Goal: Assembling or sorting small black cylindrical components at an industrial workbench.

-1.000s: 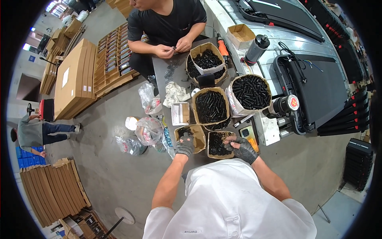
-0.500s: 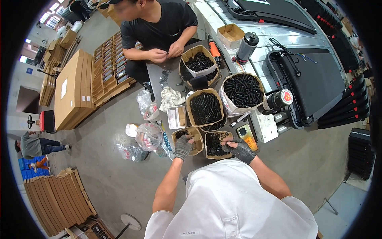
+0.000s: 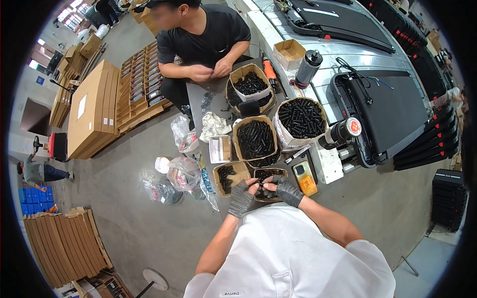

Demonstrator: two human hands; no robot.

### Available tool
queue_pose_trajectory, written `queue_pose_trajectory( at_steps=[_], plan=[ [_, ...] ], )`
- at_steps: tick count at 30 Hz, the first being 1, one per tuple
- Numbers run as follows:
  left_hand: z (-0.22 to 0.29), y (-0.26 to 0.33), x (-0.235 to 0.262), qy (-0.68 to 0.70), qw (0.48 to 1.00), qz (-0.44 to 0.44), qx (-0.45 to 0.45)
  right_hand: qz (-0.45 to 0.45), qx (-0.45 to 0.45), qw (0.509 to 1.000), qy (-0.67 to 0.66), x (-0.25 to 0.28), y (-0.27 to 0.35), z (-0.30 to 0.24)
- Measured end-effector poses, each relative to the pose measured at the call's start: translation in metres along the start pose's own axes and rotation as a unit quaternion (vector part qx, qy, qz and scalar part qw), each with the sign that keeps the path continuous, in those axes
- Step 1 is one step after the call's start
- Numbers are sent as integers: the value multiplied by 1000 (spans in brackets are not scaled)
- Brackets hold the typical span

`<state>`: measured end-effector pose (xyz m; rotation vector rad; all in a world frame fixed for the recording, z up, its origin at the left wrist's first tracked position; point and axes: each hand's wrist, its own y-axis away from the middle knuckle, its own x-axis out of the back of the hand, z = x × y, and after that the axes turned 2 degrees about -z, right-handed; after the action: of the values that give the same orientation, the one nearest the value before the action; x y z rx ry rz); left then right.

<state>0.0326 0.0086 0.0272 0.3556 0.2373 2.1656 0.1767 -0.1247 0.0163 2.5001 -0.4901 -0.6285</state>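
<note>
My left hand (image 3: pixel 242 198), in a grey fingerless glove, and my right hand (image 3: pixel 289 191), gloved alike, meet fingertip to fingertip over the near right cardboard box (image 3: pixel 284 172). Both are closed in a pinch. Whatever sits between the fingertips is too small and dark to make out. Small black ring-shaped parts lie in that box, partly covered by my hands. Just left of it, another open box (image 3: pixel 215 175) holds black bolts (image 3: pixel 226 178) heaped on its left side. Beyond these stands a box of long black bolts (image 3: pixel 256 139).
A box of short black bolts (image 3: pixel 301 118) and a stacked pair of boxes (image 3: pixel 248 82) stand farther off. A phone (image 3: pixel 304 180) lies right of my hands, a white rag (image 3: pixel 213 125) to the left. A co-worker (image 3: pixel 203 39) sits across the table (image 3: pixel 196 97).
My left hand has left the bolt box and moved right. My right hand has shifted left from inside the ring box. Their fingertips now come together above it.
</note>
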Motion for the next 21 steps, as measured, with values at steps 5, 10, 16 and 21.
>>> queue_pose_trajectory(
  at_steps=[5, 10, 16, 21],
  plan=[
    [3, 5, -7, -143, 988, -32, -51, 31, 59, 985, 157, 2, 8, -1],
    [-3, 10, -11, -224, 967, -11, -120, 23, 23, 996, 82, -1, 14, -5],
    [2, 18, -15, -43, 999, -17, -29, 44, 100, 986, 130, -5, 16, 2],
    [-2, 24, -17, 62, 997, 23, 26, 42, 8, 999, 28, -11, 25, -1]
  ],
)
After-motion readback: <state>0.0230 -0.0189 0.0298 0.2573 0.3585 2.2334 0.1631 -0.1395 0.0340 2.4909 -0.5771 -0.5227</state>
